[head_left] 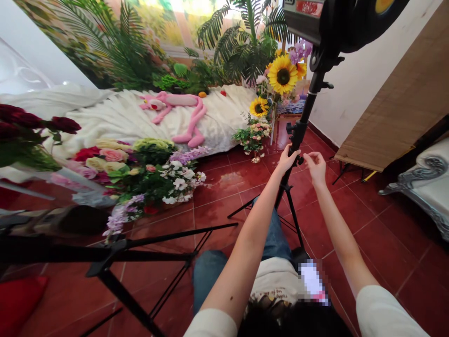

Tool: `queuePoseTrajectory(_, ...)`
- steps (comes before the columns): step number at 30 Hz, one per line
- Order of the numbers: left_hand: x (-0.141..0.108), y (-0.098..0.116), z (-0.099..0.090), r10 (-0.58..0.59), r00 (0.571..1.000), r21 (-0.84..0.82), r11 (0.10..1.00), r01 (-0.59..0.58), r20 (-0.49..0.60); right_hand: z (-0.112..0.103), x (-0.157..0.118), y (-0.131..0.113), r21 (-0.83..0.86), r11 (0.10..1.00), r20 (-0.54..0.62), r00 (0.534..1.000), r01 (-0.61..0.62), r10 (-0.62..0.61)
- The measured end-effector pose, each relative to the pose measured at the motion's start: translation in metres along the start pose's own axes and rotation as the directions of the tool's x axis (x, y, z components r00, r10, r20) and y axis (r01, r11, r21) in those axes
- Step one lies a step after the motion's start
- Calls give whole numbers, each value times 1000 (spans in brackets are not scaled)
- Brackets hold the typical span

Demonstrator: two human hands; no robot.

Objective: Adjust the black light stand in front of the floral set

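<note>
My left hand [288, 160] is wrapped round the black pole of a light stand [296, 135], just below its upper collar. Close by on the right, my right hand [315, 167] has its fingers bent in a pinch beside a small black knob [300, 160] on the pole. Whether the fingertips touch that knob, or hold something small, I cannot tell. The stand leans to the upper right and carries a large black lamp head [354, 23]. Its thin legs [294, 215] spread over the floor in front of my knees.
A second black tripod [147, 255] stands low at the left. Bunches of flowers [150, 173] lie beyond it. A pink plush toy [185, 105] rests on white cloth [115, 110]. Sunflowers [282, 75] stand behind the pole. At right are a brown panel [389, 98] and an ornate seat [430, 180].
</note>
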State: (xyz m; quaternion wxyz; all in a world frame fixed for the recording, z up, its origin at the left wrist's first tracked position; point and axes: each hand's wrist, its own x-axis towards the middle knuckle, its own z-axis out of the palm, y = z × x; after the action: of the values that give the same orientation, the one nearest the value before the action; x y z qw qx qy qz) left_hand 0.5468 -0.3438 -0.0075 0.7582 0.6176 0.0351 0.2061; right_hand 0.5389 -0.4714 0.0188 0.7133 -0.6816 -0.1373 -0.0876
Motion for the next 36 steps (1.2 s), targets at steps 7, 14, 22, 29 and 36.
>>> queuePoseTrajectory(7, -1, 1, 4, -32, 999, 30, 999, 33, -35, 22, 37, -4, -165, 965, 162, 971, 204, -177)
queuePoseTrajectory(14, -1, 3, 7, -16, 998, 51, 999, 19, -64, 60, 82, -1, -195, 969, 340, 938, 148, -75)
queuePoseTrajectory(22, -6, 4, 6, -49, 999, 54, 997, 49, 8, 79, 101, -25, 19, 965, 270, 928, 263, -258)
queuePoseTrajectory(29, -10, 1, 5, -3, 1000, 22, 1000, 2, 27, 97, 149, -67, -6, 952, 200, 934, 305, -297)
queuePoseTrajectory(36, -6, -10, 4, 73, 997, 46, 996, -73, 4, 86, 173, -92, -13, 937, 308, 893, 350, -329)
